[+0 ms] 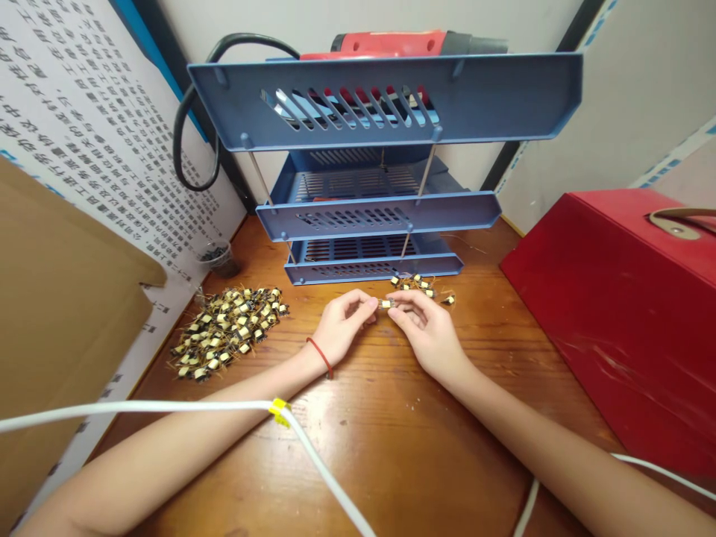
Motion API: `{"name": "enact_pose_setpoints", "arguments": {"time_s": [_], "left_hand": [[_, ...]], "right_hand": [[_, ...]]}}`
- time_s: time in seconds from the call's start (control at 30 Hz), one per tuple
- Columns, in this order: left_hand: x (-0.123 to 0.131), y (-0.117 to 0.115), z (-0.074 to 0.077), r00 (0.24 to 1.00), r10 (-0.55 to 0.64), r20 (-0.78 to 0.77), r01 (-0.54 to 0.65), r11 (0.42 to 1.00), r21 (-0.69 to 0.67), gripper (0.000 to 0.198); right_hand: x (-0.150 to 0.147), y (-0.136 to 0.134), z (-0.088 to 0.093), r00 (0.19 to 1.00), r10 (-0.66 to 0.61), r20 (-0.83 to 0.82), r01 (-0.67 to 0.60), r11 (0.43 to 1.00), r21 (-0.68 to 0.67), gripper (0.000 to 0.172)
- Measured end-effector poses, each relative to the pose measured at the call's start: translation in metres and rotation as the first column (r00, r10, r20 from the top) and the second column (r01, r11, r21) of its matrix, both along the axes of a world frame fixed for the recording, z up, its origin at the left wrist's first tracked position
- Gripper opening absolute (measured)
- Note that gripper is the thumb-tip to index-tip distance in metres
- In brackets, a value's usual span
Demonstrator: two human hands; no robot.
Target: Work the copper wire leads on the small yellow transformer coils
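Between my two hands is a small wire-wound transformer [385,304] with a pale yellow wrap and dark ends. My left hand [345,323] pinches its left end with thumb and fingertips. At the other end, the thumb and fingers of my right hand [424,328] close on it. A large pile of similar transformers [229,328], with thin copper-coloured wires sticking out, lies to the left of my left hand. Just beyond my right hand sits a smaller group of transformers [414,283], partly hidden by the fingers. One single transformer [448,300] lies right of that group.
A blue three-tier rack [385,104] stands behind my hands, with a red power tool [391,43] on top. A clear cup [219,259] of dark bits stands at left. To the right is a red case [615,298]. A white cable [168,406] crosses in front.
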State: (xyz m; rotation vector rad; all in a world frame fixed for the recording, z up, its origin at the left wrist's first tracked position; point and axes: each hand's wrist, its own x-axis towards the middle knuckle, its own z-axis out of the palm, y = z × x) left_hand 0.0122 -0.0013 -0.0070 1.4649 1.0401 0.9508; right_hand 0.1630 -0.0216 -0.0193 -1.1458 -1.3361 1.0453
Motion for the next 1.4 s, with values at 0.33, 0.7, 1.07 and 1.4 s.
{"name": "enact_pose_setpoints", "arguments": {"time_s": [0.33, 0.7, 1.07, 1.4], "left_hand": [[0.0, -0.003, 0.003, 0.999, -0.037, -0.035, 0.039, 0.998, 0.041, 0.026], [0.0, -0.001, 0.003, 0.999, -0.014, 0.038, 0.016, 0.999, -0.035, 0.024], [0.003, -0.003, -0.001, 0.999, 0.021, 0.041, -0.018, 0.998, -0.063, 0.025], [-0.001, 0.001, 0.002, 0.995, 0.088, -0.038, -0.086, 0.995, 0.049, 0.018]], "right_hand": [[-0.001, -0.002, 0.003, 0.999, 0.034, 0.023, -0.034, 0.999, -0.001, 0.014], [-0.001, -0.001, 0.002, 0.999, -0.035, -0.025, 0.035, 0.999, -0.007, 0.016], [-0.004, -0.009, 0.009, 0.958, -0.029, 0.286, -0.015, 0.988, 0.151, 0.007], [-0.001, -0.003, 0.004, 0.998, 0.027, 0.052, -0.026, 0.999, -0.029, 0.017]]}}
